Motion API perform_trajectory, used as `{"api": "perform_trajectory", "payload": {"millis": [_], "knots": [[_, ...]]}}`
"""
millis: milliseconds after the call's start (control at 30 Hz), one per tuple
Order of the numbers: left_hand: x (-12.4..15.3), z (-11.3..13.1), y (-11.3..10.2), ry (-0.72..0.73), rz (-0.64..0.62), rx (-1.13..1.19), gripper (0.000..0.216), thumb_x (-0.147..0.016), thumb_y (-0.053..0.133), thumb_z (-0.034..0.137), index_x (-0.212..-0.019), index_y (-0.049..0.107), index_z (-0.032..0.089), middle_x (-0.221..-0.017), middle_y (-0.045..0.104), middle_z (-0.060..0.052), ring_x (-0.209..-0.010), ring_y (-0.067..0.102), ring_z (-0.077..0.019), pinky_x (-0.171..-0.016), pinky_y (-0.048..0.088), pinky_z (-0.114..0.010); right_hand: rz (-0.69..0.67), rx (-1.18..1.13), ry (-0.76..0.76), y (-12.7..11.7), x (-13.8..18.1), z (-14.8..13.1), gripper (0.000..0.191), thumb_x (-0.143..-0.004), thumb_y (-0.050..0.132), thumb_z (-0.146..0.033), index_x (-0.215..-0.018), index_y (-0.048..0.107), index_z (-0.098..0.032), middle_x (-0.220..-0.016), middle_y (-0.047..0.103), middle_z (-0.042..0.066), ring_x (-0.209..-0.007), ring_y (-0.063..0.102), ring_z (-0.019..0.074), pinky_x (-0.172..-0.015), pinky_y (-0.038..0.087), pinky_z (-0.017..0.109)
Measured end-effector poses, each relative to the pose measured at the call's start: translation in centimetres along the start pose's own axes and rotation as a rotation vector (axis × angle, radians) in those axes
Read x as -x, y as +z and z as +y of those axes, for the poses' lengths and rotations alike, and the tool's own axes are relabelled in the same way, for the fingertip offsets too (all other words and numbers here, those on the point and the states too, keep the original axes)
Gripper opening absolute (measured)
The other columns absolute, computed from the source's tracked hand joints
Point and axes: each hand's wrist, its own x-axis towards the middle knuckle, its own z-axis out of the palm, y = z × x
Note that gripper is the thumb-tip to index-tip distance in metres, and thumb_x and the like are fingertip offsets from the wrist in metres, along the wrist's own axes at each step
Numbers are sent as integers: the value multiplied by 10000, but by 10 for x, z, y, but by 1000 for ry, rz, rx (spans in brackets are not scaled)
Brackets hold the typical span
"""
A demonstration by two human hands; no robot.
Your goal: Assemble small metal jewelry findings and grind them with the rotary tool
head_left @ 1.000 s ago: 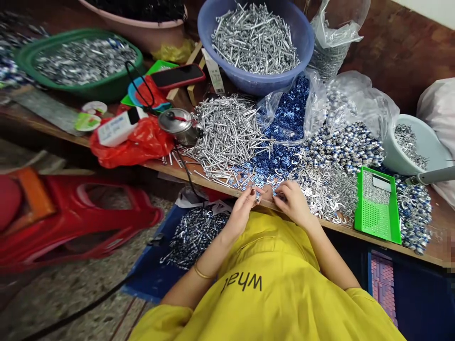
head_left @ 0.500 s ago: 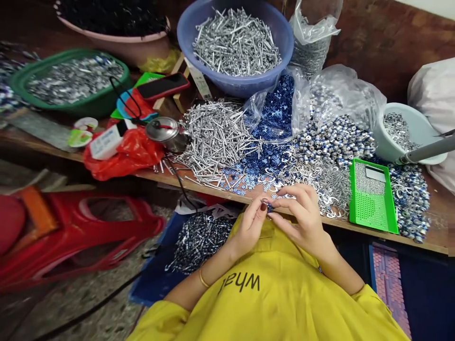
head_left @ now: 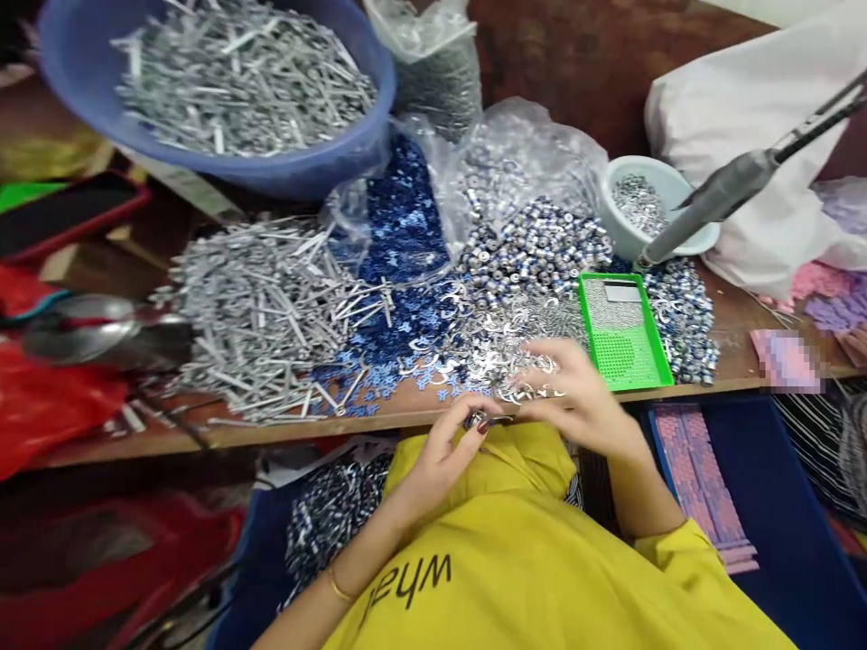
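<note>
Between the thumb and forefinger of my left hand point(head_left: 443, 451) is a small metal and blue part point(head_left: 478, 419), mostly hidden by the fingers, with a thin end pointing right. My right hand point(head_left: 579, 402) is to its right, fingers apart and somewhat blurred. Its fingertips are over the near side of a pile of silvery crescent-shaped pieces point(head_left: 498, 357). Just behind the table edge lie small blue star-like pieces point(head_left: 379, 375). To the left is a heap of silver metal rods point(head_left: 264, 307).
A green tray point(head_left: 660, 348) of tiny silver pieces stands right of my right hand, beside blue-and-silver cylinders point(head_left: 691, 316). Behind are a large blue basin point(head_left: 304, 167) of rods and a pale bowl point(head_left: 697, 239). A grey pole-like tool point(head_left: 718, 194) slants over the bowl.
My right hand has moved away from the left hand toward the crescent pieces, and its fingers have spread. The left hand keeps the small part. The view has shifted to the right.
</note>
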Motion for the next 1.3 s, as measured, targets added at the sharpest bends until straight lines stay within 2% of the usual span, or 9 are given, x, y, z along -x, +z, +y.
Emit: {"api": "perform_trajectory", "payload": {"millis": [33,100,133,167,267,367,567,867,1300], "knots": [[-4,-1,5,-60,-5,50,228,-1008,428,332,-1190,528,238,-980,566,-33,-879,542,-172,-803,429,-283,182,62,114,-16,-5,21,314,-892,648,-311,-1203,600,-315,-1334,553,52,-1222,520,240,-1020,438,465],[-14,-2,15,-136,-12,113,303,-1000,440,351,-1286,476,256,-939,545,-15,-810,518,-156,-762,425,-267,731,197,311,-50,-18,68,457,-883,640,-362,-1315,505,-298,-1399,476,92,-1300,466,276,-1035,417,508],[-19,-3,19,-153,-21,121,315,-996,444,356,-1292,481,256,-931,543,-13,-797,508,-154,-757,421,-263,912,220,372,-65,-26,92,572,-868,649,-413,-1384,437,-290,-1429,438,114,-1332,440,295,-1033,415,526],[-24,-3,22,-156,-39,115,299,-992,445,360,-1260,518,249,-934,547,-16,-803,505,-156,-762,417,-263,959,187,404,-78,-33,115,652,-852,653,-471,-1421,394,-289,-1438,424,122,-1355,423,306,-1033,417,535],[-35,-3,29,-144,-106,80,272,-983,437,375,-1055,641,211,-942,576,-36,-830,505,-170,-762,411,-264,796,-28,414,-100,-41,160,576,-867,571,-586,-1344,484,-274,-1238,571,108,-1173,593,276,-941,500,493],[-39,-9,29,-163,-91,71,316,-979,431,412,-961,660,196,-907,589,-45,-815,498,-180,-746,407,-268,720,-174,450,-95,-24,161,488,-856,585,-588,-1193,587,-236,-1025,638,79,-893,678,215,-809,558,411],[-41,-23,28,-235,-93,90,367,-971,445,469,-1071,657,187,-1048,617,-95,-896,521,-218,-770,430,-291,978,-173,645,-70,38,134,488,-872,491,-648,-1028,592,-197,-852,626,45,-500,542,108,-487,506,294],[-55,-10,49,-159,-98,70,432,-971,424,533,-985,671,179,-898,594,-72,-770,481,-184,-709,415,-288,1002,-104,738,-42,59,157,488,-831,528,-660,-824,594,-177,-715,616,33,-461,552,128,-468,488,310],[-51,-9,47,-217,-77,126,388,-979,431,502,-1004,652,184,-976,611,-75,-810,478,-184,-746,391,-292,1081,-73,696,-37,62,159,444,-839,547,-610,-775,600,-175,-728,646,45,-451,562,132,-478,497,323]]}}
